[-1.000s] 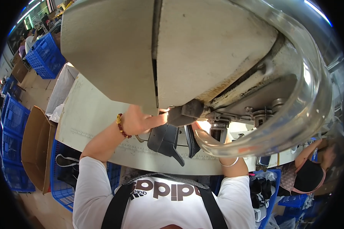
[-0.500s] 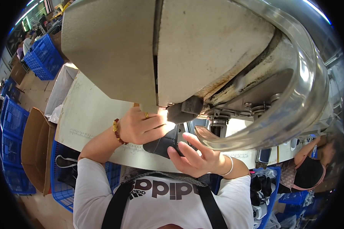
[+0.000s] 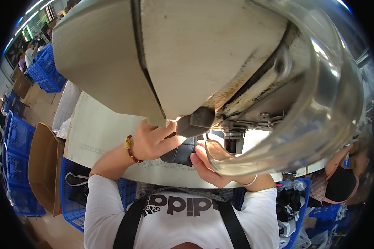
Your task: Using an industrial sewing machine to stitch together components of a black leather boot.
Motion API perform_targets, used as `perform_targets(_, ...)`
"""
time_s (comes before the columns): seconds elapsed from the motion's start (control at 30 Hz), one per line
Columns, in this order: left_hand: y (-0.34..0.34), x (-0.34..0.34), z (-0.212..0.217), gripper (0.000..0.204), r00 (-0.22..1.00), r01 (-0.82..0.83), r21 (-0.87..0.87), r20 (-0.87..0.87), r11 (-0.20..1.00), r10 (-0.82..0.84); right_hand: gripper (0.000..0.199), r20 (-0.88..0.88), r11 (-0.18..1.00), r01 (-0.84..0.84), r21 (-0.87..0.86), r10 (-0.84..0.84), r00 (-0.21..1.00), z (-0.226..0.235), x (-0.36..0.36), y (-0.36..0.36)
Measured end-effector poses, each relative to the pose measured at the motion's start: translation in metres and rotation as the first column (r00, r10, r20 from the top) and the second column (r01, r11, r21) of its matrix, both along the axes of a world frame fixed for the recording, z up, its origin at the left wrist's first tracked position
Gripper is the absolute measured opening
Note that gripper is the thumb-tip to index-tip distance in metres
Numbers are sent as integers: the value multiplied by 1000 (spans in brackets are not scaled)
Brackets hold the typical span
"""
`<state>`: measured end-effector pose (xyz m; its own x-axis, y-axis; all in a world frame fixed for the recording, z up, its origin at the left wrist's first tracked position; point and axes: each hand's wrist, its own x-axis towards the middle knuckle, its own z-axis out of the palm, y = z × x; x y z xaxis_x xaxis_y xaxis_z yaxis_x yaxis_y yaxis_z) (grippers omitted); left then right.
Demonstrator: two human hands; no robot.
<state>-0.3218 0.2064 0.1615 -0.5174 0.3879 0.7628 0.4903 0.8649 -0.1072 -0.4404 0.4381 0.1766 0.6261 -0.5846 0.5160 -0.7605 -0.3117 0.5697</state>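
A black, stitched piece that looks like a shoe upper (image 3: 182, 155) lies under the head of a sewing machine (image 3: 203, 54). My left hand (image 3: 156, 140), with a ring and a beaded bracelet at its wrist, holds the upper's left and far side, its fingertips partly behind the machine head. From the right, my right hand (image 3: 208, 167) grips the near right edge, fingers bent; a curved clear guard (image 3: 253, 159) covers part of it. The needle area is hidden by a dark grey block (image 3: 197, 122) and glare from the lamp.
The pale worktable (image 3: 97, 120) carries a printed ruler. A blue crate (image 3: 72, 211) with shoes and an open cardboard box (image 3: 45, 170) stand at the left. Another blue crate (image 3: 299, 216) with shoe parts is by my right elbow. A person (image 3: 340, 182) sits further right.
My right hand has gone from loosely spread fingers to a closer hold on the upper's right edge. Both hands and the upper sit slightly further under the machine; the whole view has tilted a little.
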Motion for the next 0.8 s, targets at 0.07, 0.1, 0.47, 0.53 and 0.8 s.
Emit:
perform_targets(0.07, -2, -1, -8, 22, 998, 36, 84, 38, 996, -40, 36, 171, 990, -75, 116, 55, 984, -2, 0, 0)
perform_targets(0.1, -3, -4, -12, 23, 999, 26, 87, 26, 996, -29, 36, 212, 986, -93, 138, 62, 975, -2, 0, 1)
perform_targets(0.47, 1, -7, 4, 23, 991, 121, 236, 32, 964, -132, 29, -66, 993, 116, 0, -116, 991, 11, 0, -2)
perform_targets(0.53, 3, -5, 9, 23, 980, 178, 65, -98, 982, -171, 28, 8, 994, 114, 1, -114, 993, 10, 1, -2)
perform_targets(0.8, 4, -6, -4, 22, 991, 95, 83, -100, 992, -87, 28, -40, 989, 150, 18, -149, 988, -6, -8, -7)
